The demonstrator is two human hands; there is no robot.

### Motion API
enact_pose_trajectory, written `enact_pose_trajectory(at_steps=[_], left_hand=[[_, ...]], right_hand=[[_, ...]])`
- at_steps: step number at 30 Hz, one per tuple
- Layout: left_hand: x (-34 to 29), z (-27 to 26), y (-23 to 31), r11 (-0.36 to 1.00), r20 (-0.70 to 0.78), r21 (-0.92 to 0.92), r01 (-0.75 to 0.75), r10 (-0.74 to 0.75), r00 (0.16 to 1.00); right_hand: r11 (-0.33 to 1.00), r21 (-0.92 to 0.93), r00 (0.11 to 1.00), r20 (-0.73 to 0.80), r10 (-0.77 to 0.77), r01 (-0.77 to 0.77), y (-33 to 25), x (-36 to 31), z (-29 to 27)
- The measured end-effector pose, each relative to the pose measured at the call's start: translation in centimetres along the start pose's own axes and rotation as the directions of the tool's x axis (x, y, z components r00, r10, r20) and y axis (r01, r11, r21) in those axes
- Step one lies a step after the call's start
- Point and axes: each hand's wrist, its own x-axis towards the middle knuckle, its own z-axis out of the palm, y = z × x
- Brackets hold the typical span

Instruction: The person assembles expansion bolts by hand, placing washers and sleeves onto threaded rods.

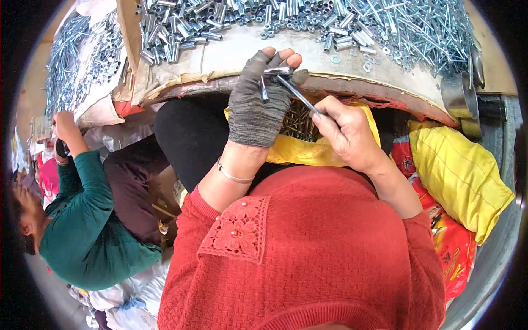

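Observation:
My left hand (pixel 258 104), in a grey striped glove with bare fingertips, is turned palm up below the table's near edge. Short shiny metal sleeves lie in it: one sleeve (pixel 279 71) across the fingers and another sleeve (pixel 264 89) along the palm. Between the thumb and fingers of my bare right hand (pixel 346 129) is a thin metal rod (pixel 298 94), probably a bolt. Its far end reaches the left palm beside the sleeves; whether it enters one I cannot tell. Under my hands, a yellow sack (pixel 300 151) holds many brassy long screws or bolts (pixel 297 122).
Ahead, the cloth-covered table (pixel 242 52) bears heaps of metal sleeves (pixel 187 25), washers (pixel 367 66) and long bolts (pixel 407 33). A metal ring-shaped piece (pixel 459 96) hangs at its right end. A yellow bag (pixel 459 179) lies right. A co-worker in green (pixel 82 220) sits left.

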Motion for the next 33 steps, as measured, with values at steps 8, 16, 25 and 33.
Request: enact_pose_trajectory(at_steps=[8,16,25,33], left_hand=[[0.0,-0.8,0.5,0.999,0.09,0.017,-0.05,0.048,0.995],[-0.7,-0.1,0.0,0.988,0.105,0.151,0.04,-0.056,0.993],[-1.8,1.8,-0.7,0.782,0.055,0.617,0.089,-0.156,0.986],[1.0,0.7,0.1,0.919,0.022,0.139,0.37,-0.376,0.926]], right_hand=[[0.986,0.159,0.997,0.072,0.033,-0.044,-0.9,-0.9,-1.1],[0.997,-0.013,0.996,0.046,0.077,-0.077,-0.7,-1.1,-3.2],[0.987,0.164,0.998,0.056,-0.007,-0.002,-0.8,-1.0,-4.0],[0.788,-0.489,0.609,-0.512,-0.606,0.374,-0.7,3.5,-2.6]])
